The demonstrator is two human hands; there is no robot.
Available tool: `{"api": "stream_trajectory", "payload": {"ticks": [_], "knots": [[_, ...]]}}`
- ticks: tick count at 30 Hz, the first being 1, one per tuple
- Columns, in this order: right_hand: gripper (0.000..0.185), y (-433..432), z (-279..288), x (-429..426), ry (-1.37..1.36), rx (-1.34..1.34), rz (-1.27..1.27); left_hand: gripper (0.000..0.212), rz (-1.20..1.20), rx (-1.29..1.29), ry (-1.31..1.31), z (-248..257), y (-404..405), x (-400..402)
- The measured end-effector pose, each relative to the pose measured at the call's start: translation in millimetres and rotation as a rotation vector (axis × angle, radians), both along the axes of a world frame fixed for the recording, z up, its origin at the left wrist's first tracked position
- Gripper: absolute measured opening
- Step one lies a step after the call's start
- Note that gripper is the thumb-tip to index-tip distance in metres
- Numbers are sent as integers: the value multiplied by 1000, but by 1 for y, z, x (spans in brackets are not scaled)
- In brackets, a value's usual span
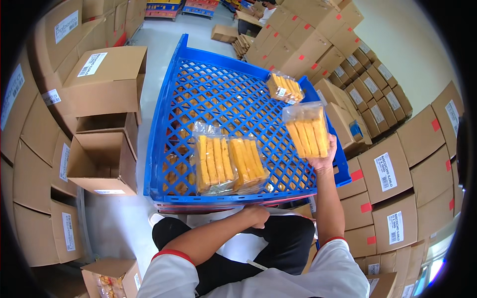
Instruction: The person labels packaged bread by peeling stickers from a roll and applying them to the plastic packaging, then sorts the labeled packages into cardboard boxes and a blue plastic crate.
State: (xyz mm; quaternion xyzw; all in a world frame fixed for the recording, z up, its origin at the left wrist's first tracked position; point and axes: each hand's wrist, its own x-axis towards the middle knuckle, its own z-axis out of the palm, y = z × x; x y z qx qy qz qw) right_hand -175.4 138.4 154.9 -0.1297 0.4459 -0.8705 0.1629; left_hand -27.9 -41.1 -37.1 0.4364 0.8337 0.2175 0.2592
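My right hand (325,158) grips a clear plastic pack of yellow biscuit sticks (306,130) from its lower right side, held above the right part of a blue plastic lattice crate (231,83). Two similar packs lie side by side at the crate's near edge, a left pack (215,164) and a right pack (248,162). Another pack (285,88) rests at the crate's far right corner. My left hand (257,216) is curled closed just below the crate's near rim, over my lap, and no object shows in it.
More biscuits show through the lattice, in a layer beneath. At left stand an open empty carton (102,162) and a larger carton (108,80). Stacked cartons (385,173) line the right side. A carton with packed goods (111,279) sits at lower left. A person (266,13) is in the background.
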Motion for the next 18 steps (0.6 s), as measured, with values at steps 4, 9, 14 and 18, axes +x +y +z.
{"api": "stream_trajectory", "payload": {"ticks": [4, 9, 14, 18], "knots": [[73, -18, -5, 4, 33, 283, -147, 36, 15, -12, 28, 5, -1, 2], [71, -61, -8, 30, 195, 1005, -309, 39, 7, -24, -19, 4, 1, -2], [71, -67, -22, 72, 696, 1527, -284, 40, -2, -73, -26, 17, 0, -1], [77, -98, 9, 107, 500, 1694, -163, 45, -58, -98, -37, 21, -7, -1]]}}
